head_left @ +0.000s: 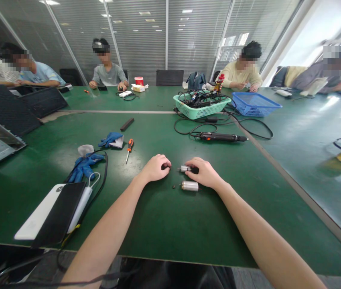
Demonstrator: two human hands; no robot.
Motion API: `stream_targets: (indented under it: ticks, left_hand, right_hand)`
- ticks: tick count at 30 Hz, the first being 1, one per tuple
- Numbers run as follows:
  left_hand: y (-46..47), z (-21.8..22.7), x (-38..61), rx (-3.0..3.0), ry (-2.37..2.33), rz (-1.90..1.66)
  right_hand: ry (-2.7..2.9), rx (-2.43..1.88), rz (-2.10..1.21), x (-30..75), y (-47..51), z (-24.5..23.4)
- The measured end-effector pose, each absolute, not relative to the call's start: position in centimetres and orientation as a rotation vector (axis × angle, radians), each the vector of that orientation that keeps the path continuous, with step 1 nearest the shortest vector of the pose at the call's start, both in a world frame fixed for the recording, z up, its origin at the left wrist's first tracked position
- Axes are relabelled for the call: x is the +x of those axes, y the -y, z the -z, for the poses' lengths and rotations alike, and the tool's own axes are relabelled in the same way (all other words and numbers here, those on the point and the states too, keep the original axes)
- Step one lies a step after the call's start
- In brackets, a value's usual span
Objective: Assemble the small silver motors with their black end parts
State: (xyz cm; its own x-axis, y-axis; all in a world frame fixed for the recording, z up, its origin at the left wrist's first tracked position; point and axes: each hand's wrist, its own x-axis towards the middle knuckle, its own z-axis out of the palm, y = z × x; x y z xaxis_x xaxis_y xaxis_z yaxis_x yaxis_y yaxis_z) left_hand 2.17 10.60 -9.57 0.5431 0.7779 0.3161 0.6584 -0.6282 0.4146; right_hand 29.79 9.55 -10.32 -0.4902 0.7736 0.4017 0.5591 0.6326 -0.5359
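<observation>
My right hand [202, 171] rests on the green table with its fingers closed around a small silver cylindrical part [184, 169]. A thin pin sticks out of the part's left end. Just below that hand a larger silver metal cylinder [190, 186] lies on its side, apart from the fingers. A tiny dark piece [173, 187] sits to the left of this cylinder. My left hand [157, 167] lies on the table to the left, fingers curled and pinched together. Something dark may be at its fingertips, but I cannot make it out.
An orange-handled screwdriver [130, 148], blue gloves [86, 164] and a white power bank [82, 206] with a cable lie left. Behind are a black electric screwdriver [223, 137], a green basket [202, 110] of cables and a blue basket [256, 106]. Several people sit around the table.
</observation>
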Motion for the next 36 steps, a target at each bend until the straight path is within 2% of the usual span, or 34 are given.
stream_targets:
  ticks: [12, 25, 36]
  left_hand:
    - [-10.8, 9.5, 2.2, 2.403, -1.321, -0.804]
    - [-11.8, 10.1, 0.3, 2.354, -1.659, -0.846]
    - [-11.8, 10.5, 0.3, 2.456, -1.674, -0.757]
  right_hand:
    - [2.141, -1.079, -0.497, 29.8, -9.2, 10.0]
    - [2.045, -1.142, -0.23, 31.0, -8.0, 8.5]
    - [2.362, -0.966, -0.312, 29.1, -5.9, 6.7]
